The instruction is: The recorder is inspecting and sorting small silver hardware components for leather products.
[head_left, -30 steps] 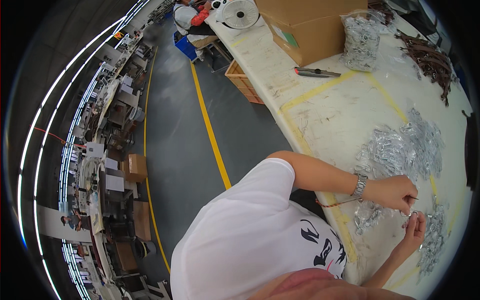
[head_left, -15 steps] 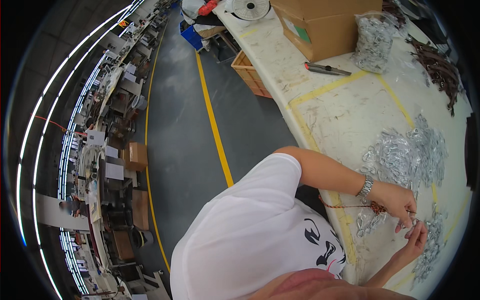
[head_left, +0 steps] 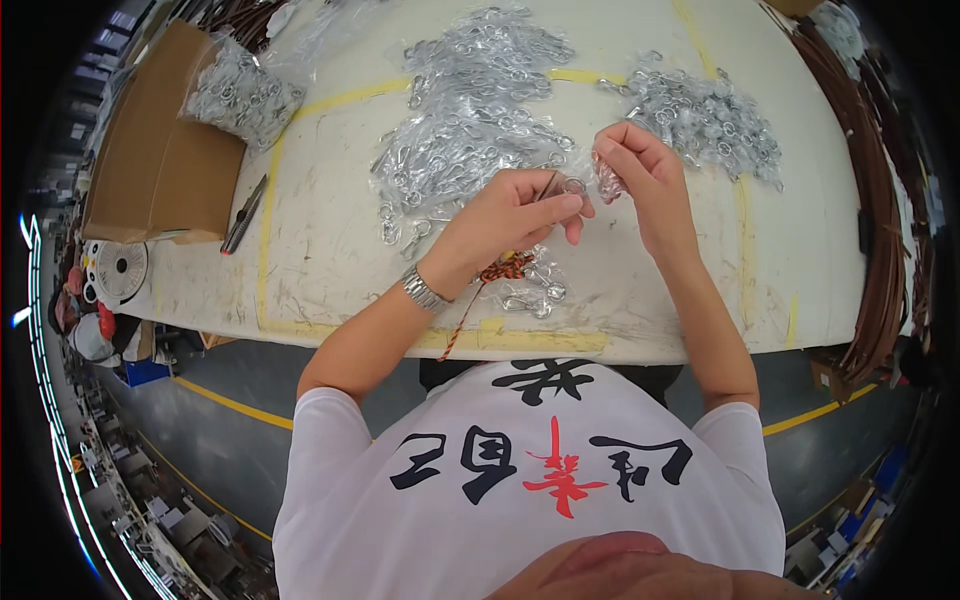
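My left hand point(head_left: 505, 215), with a metal watch on the wrist, pinches a small metal ring point(head_left: 573, 185). A thin dark piece point(head_left: 547, 186) also shows between its fingers; its kind is unclear. Close by on the right, my right hand point(head_left: 645, 170) has its fingers closed on a crumpled clear plastic bag point(head_left: 608, 182), reddish where it bunches. Under my left hand lies a braided orange-and-dark cord point(head_left: 507, 268), its tail running toward the table's near edge. Several bagged metal snap hooks point(head_left: 535, 298) lie beside the cord.
A large pile of bagged metal hooks point(head_left: 470, 130) lies beyond my hands, with another pile point(head_left: 710, 125) to the right. At left stand a cardboard box point(head_left: 165, 140), a full clear bag point(head_left: 245, 95), a utility knife point(head_left: 244, 215) and a fan point(head_left: 120, 268). Brown straps point(head_left: 865, 200) hang at right.
The view has swung round to the right and now faces the table squarely. My hands, close together before, have come apart, and the right one now holds the crumpled plastic bag.
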The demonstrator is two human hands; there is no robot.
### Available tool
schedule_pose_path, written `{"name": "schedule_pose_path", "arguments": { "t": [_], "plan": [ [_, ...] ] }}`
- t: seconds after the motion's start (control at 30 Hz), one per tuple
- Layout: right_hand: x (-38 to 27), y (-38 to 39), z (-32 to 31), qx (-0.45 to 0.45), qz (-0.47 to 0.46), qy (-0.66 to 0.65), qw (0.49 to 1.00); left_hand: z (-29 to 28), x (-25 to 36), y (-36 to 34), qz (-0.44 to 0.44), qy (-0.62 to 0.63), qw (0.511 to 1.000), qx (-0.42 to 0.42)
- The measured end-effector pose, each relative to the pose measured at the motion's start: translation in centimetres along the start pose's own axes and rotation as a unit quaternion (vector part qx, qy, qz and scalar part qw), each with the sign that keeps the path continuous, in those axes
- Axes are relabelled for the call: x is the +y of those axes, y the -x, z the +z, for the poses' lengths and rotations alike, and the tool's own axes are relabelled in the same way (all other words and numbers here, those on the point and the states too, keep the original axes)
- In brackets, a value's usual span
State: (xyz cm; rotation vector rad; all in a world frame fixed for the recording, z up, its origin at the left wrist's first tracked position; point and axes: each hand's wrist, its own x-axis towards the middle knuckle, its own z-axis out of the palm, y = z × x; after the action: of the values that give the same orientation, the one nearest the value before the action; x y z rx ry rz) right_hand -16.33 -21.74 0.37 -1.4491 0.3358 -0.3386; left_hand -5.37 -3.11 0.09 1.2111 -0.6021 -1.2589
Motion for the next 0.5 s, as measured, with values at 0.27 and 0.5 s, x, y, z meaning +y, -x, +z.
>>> {"name": "schedule_pose_path", "arguments": {
  "t": [0.27,0.5],
  "plan": [
    [2.2,1.2,0.7,-0.057,0.001,-0.056,0.997,-0.2,-1.1,-0.2,0.048,-0.032,0.997,0.058],
    [1.2,0.9,1.0,-0.003,0.019,-0.103,0.995,0.1,0.2,0.4,0.035,-0.068,0.994,0.079]
  ]
}}
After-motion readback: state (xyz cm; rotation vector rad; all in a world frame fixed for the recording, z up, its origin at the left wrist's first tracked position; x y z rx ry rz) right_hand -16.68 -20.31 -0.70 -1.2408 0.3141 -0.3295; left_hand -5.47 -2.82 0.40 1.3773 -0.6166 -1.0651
